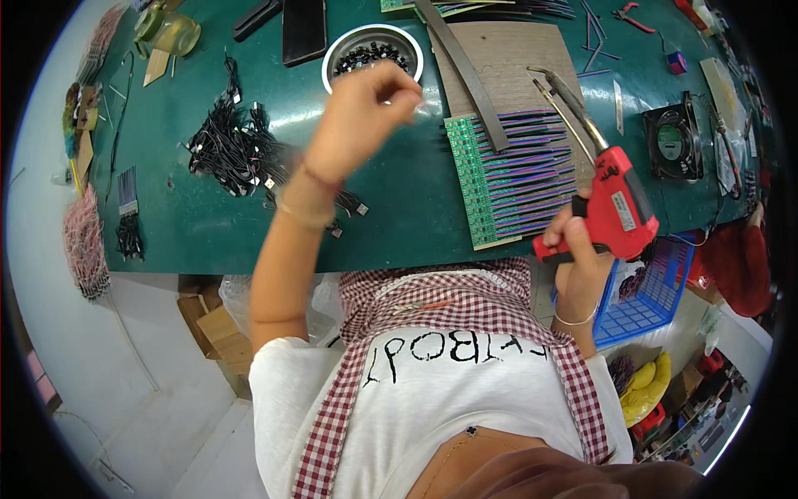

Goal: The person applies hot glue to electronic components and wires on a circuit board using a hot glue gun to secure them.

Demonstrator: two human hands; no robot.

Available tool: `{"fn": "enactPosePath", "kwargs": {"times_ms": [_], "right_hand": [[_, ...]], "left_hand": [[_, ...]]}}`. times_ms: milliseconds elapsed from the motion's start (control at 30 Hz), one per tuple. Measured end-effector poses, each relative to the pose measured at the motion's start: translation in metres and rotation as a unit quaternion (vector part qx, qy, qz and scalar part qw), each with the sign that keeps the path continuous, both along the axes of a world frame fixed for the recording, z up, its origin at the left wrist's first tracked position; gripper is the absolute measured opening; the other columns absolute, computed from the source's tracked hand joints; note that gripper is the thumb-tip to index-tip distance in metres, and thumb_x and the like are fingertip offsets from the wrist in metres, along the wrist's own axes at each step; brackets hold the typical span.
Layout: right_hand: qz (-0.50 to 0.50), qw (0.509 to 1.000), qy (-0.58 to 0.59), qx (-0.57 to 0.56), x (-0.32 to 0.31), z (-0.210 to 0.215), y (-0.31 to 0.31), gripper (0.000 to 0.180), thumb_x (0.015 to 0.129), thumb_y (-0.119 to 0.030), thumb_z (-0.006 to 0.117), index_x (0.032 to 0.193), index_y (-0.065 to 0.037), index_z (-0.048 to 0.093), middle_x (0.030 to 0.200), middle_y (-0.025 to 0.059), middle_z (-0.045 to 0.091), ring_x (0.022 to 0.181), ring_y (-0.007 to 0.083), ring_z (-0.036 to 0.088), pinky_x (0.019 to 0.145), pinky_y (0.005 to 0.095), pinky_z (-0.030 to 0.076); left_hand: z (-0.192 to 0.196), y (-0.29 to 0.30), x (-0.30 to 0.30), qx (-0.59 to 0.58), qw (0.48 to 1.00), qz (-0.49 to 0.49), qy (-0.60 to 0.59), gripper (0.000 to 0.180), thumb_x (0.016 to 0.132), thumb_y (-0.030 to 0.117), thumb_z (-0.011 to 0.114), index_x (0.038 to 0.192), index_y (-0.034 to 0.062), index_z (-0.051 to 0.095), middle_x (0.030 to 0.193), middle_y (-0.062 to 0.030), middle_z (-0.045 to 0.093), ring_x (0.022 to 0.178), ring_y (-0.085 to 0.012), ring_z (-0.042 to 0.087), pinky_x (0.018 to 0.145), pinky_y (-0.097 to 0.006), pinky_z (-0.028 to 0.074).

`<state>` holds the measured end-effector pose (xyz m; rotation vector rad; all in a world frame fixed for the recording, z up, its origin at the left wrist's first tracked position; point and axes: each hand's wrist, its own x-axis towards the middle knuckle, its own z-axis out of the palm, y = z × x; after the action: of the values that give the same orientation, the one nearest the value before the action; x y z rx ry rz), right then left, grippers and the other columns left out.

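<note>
My right hand grips a red soldering gun by its handle. The gun's metal nozzle and tip point up and away, over the right part of the wooden board. On that board lies a green circuit-board strip with rows of coloured wires running off to its right. A grey metal bar lies across the board, its near end over the wires. My left hand, slightly blurred, is over the near edge of a white-rimmed bowl of small black parts. Its fingers are curled to the thumb; anything between them is hidden.
A tangle of black cables lies left on the green table. Behind are a phone and a glass jar. At right stand a small black fan and, below the table edge, a blue basket. Red-handled pliers lie far right.
</note>
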<state>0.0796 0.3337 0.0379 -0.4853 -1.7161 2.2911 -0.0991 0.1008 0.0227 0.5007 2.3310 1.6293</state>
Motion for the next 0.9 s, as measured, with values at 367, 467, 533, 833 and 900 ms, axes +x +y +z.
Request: {"fn": "enactPosePath", "kwargs": {"times_ms": [367,467,533,833,900], "right_hand": [[0.124,0.985,-0.035,0.119,-0.005,0.003,-0.024,0.044,0.080,0.004,0.064,0.120,0.000,0.044,0.087,0.0079,0.056,0.075,0.0116,0.054,0.066,0.0247,0.046],[0.141,0.976,-0.048,0.159,-0.002,0.002,-0.022,0.043,0.081,0.005,0.062,0.120,0.000,0.045,0.087,0.0069,0.056,0.073,0.0103,0.053,0.064,0.0234,0.045],[0.146,0.974,-0.059,0.163,0.000,0.000,-0.021,0.043,0.081,0.005,0.062,0.120,0.000,0.046,0.087,0.0064,0.056,0.072,0.0100,0.053,0.064,0.0234,0.045],[0.175,0.971,-0.061,0.153,-0.001,0.001,-0.022,0.042,0.082,0.006,0.060,0.121,0.001,0.045,0.086,0.0058,0.056,0.074,0.0119,0.055,0.064,0.0253,0.046],[0.150,0.977,-0.082,0.127,-0.001,0.002,-0.024,0.041,0.082,0.005,0.060,0.120,0.001,0.045,0.085,0.0059,0.056,0.074,0.0121,0.055,0.064,0.0261,0.046]], "left_hand": [[0.009,0.053,0.119,0.214,0.952,-0.018,-0.219,0.013,0.084,0.009,0.067,0.087,-0.0025,0.061,0.080,-0.0061,0.066,0.072,-0.0101,0.061,0.063,-0.023,0.051],[0.016,0.050,0.120,0.138,0.983,-0.042,-0.111,0.013,0.084,0.008,0.066,0.087,-0.0033,0.061,0.082,-0.0081,0.067,0.075,-0.0126,0.065,0.067,-0.025,0.052],[0.021,0.046,0.118,0.106,0.989,-0.062,-0.080,0.013,0.084,0.008,0.066,0.088,-0.0037,0.061,0.083,-0.0094,0.068,0.077,-0.0140,0.066,0.068,-0.026,0.052],[0.016,0.044,0.118,0.025,0.996,-0.061,0.053,0.008,0.081,0.004,0.065,0.086,-0.0010,0.061,0.079,-0.0100,0.063,0.070,-0.0198,0.063,0.061,-0.030,0.049],[0.013,0.048,0.121,0.061,0.990,-0.053,0.118,0.008,0.079,0.003,0.065,0.086,-0.0003,0.060,0.077,-0.0103,0.060,0.069,-0.0218,0.059,0.059,-0.032,0.047]]}}
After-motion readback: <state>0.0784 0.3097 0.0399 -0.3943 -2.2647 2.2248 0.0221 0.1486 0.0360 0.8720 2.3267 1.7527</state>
